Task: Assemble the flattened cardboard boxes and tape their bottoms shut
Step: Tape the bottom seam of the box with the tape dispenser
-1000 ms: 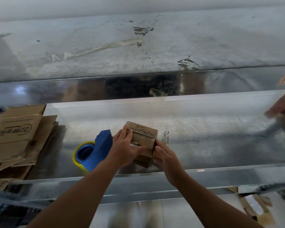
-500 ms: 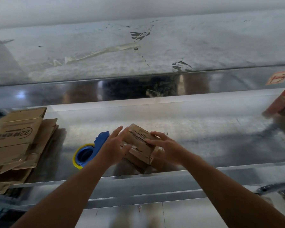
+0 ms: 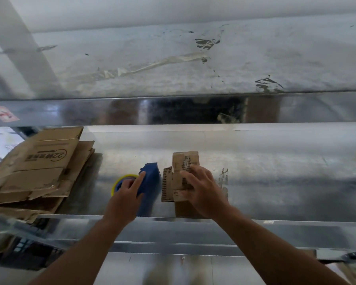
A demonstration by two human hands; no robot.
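The steel desk [image 3: 265, 182] carries the same things as a second ago. The stack of flattened boxes [image 3: 39, 167] lies untouched at its left end, well apart from our work.

The small box [image 3: 184, 161] is what has changed. Half a second ago we held it tilted between both hands, folding its flaps. Now it sits on the desk near the front edge, just right of centre, with the folded bottom flaps facing up.

Just left of it, close but apart, the blue tape dispenser [image 3: 150, 179] and its yellow-rimmed tape roll [image 3: 119, 181] lie where they were. Our left hand [image 3: 125, 200] has left the box and gone to the dispenser. The index finger lies straight along the blue body while the other fingers curl round the dispenser, taking hold.

Our right hand [image 3: 206, 194] stays on the box alone, its fingers [image 3: 190, 175] spread and pressing the flaps flat, curled round nothing.

We judge the folding done on this box, with taping the bottom seam next. The flaps may spring open if the right hand lifts before the tape lands.
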